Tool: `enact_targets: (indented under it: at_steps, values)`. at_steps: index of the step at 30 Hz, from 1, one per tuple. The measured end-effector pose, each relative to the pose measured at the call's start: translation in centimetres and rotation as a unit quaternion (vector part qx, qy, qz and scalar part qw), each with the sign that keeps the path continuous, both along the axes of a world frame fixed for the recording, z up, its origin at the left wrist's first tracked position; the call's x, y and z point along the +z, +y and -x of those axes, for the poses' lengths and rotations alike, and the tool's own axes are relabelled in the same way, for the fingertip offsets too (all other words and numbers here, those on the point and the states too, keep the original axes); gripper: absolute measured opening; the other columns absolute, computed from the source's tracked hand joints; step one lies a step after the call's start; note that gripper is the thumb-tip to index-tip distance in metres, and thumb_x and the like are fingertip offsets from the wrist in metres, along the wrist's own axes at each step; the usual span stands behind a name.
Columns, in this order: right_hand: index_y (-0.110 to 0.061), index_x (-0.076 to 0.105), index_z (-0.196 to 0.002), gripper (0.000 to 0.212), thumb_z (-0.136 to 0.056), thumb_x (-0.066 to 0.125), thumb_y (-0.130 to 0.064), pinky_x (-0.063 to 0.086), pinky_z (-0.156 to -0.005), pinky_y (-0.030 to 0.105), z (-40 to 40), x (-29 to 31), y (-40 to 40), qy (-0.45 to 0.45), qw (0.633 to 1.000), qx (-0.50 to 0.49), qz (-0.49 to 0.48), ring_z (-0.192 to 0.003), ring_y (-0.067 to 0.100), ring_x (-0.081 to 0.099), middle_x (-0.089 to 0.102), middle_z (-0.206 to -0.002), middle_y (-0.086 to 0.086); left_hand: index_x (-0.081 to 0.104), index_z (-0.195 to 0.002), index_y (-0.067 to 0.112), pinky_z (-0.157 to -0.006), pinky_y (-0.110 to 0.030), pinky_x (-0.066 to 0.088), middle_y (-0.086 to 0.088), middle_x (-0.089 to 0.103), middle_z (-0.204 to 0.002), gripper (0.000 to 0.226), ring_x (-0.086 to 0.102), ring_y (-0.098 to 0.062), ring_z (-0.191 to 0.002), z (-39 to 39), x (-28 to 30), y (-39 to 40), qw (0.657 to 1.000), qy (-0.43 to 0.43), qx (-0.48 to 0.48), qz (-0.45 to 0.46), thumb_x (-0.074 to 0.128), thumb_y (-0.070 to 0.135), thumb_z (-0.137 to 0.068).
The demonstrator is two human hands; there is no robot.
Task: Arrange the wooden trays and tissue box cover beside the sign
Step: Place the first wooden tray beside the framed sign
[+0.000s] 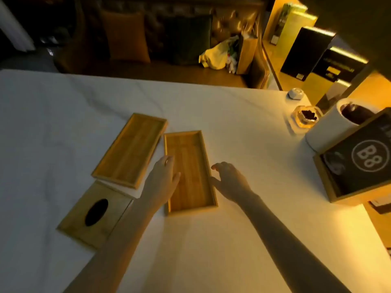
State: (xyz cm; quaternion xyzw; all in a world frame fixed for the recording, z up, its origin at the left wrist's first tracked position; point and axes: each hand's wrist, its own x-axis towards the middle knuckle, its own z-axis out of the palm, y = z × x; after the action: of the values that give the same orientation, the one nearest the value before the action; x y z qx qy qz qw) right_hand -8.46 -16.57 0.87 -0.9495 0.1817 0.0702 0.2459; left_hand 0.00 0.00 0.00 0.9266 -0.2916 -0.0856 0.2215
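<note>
Two shallow wooden trays lie on a white tablecloth [232, 240]. The left tray [130, 150] sits slanted. The right tray [192, 166] lies lengthwise in front of me. My left hand [163, 182] rests on that tray's left rim, fingers stretched over the edge. My right hand [229, 179] hovers at its right rim, fingers spread and holding nothing. A wooden tissue box cover [95, 214] with a dark oval slot lies at lower left. The dark sign [357, 159] marked B8 in a wooden frame stands at the right edge.
A white cylinder holder [330, 130] stands behind the sign. A glass ashtray [305, 118] and a small white object [295, 94] sit at the table's far right corner. Beyond the table are a dark sofa [148, 39] and bags [224, 53].
</note>
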Motion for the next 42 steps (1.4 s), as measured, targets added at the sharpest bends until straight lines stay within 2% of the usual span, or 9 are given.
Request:
enact_targets:
  at_steps: [10, 20, 25, 28, 30, 33, 36, 39, 42]
  values:
    - [-0.013, 0.007, -0.143, 0.063, -0.093, 0.038, -0.036, 0.006, -0.115, 0.039, 2.7, -6.8, 2.3, 0.023, 0.996, -0.082, 0.012, -0.142, 0.024, 0.006, 0.012, -0.155, 0.006, 0.012, -0.138, 0.002, -0.108, -0.03, 0.014, -0.018, 0.014, -0.152, 0.068, 0.013, -0.028, -0.14, 3.2, -6.4, 2.0, 0.997, 0.008, 0.077, -0.007, 0.051, 0.024, -0.087]
    - [-0.014, 0.022, -0.141, 0.05, -0.093, 0.037, -0.016, 0.013, -0.116, 0.042, 2.6, -7.0, 3.0, -0.003, 0.99, -0.116, -0.075, -0.139, 0.025, 0.016, 0.027, -0.151, 0.005, 0.039, -0.126, -0.005, -0.108, -0.043, 0.035, -0.024, 0.041, -0.135, 0.042, 0.037, -0.034, -0.128, 3.6, -7.0, 2.1, 0.985, 0.092, 0.137, 0.046, 0.049, 0.009, -0.088]
    - [-0.013, 0.045, -0.128, 0.043, -0.087, 0.043, 0.0, 0.039, -0.099, 0.038, 2.4, -5.0, 1.8, -0.031, 0.967, -0.117, -0.223, -0.118, 0.025, 0.046, 0.055, -0.126, 0.01, 0.058, -0.106, 0.004, -0.069, -0.02, 0.045, -0.019, 0.059, -0.1, 0.021, 0.055, -0.022, -0.083, 2.6, -4.7, 2.4, 0.963, 0.18, 0.155, 0.127, 0.049, 0.006, -0.087]
    - [-0.017, 0.047, -0.129, 0.045, -0.087, 0.045, 0.0, 0.045, -0.084, 0.026, 2.6, -3.1, 0.9, -0.024, 0.933, -0.14, -0.332, -0.103, 0.017, 0.055, 0.059, -0.114, 0.002, 0.059, -0.111, 0.015, -0.071, -0.031, 0.049, -0.016, 0.064, -0.085, 0.029, 0.06, -0.027, -0.079, 2.2, -3.3, 2.7, 0.915, 0.3, 0.179, 0.2, 0.05, 0.004, -0.086]
    - [-0.016, 0.05, -0.126, 0.043, -0.086, 0.049, 0.002, 0.046, -0.076, 0.019, 2.8, -2.1, 0.4, -0.033, 0.919, -0.148, -0.364, -0.097, 0.015, 0.056, 0.059, -0.107, 0.0, 0.054, -0.118, 0.017, -0.078, -0.034, 0.052, -0.01, 0.067, -0.086, 0.038, 0.063, -0.024, -0.082, 2.2, -2.5, 3.0, 0.857, 0.394, 0.197, 0.266, 0.052, 0.001, -0.084]
    - [-0.015, 0.055, -0.12, 0.039, -0.085, 0.053, -0.001, 0.048, -0.087, 0.03, 3.3, -0.7, -0.2, -0.051, 0.908, -0.149, -0.387, -0.097, 0.015, 0.057, 0.062, -0.105, 0.001, 0.046, -0.124, 0.012, -0.077, -0.03, 0.054, -0.006, 0.066, -0.092, 0.044, 0.064, -0.02, -0.088, 2.3, -1.5, 3.3, 0.807, 0.464, 0.194, 0.311, 0.053, 0.0, -0.083]
    - [-0.013, 0.054, -0.121, 0.037, -0.085, 0.055, -0.004, 0.048, -0.089, 0.032, 4.1, 0.5, -0.8, -0.062, 0.899, -0.155, -0.405, -0.102, 0.017, 0.056, 0.062, -0.104, -0.001, 0.041, -0.128, 0.009, -0.074, -0.031, 0.057, -0.009, 0.065, -0.097, 0.05, 0.064, -0.023, -0.091, 2.5, -0.2, 3.0, 0.793, 0.486, 0.166, 0.326, 0.054, -0.001, -0.081]
    - [-0.013, 0.053, -0.122, 0.038, -0.086, 0.056, -0.005, 0.048, -0.077, 0.02, 5.2, 1.9, -1.6, -0.092, 0.892, -0.165, -0.411, -0.095, 0.009, 0.057, 0.061, -0.098, -0.009, 0.039, -0.13, 0.011, -0.07, -0.031, 0.059, -0.009, 0.064, -0.102, 0.054, 0.064, -0.025, -0.093, 2.8, 1.2, 2.2, 0.794, 0.491, 0.139, 0.33, 0.056, -0.001, -0.08]
    - [-0.015, 0.052, -0.124, 0.039, -0.086, 0.057, -0.006, 0.05, -0.089, 0.032, 6.5, 2.9, -2.7, -0.117, 0.89, -0.191, -0.398, -0.103, 0.016, 0.057, 0.062, -0.107, -0.003, 0.04, -0.13, 0.015, -0.068, -0.031, 0.059, -0.006, 0.064, -0.107, 0.055, 0.064, -0.025, -0.095, 3.2, 2.3, 0.5, 0.803, 0.48, 0.115, 0.334, 0.058, 0.001, -0.08]
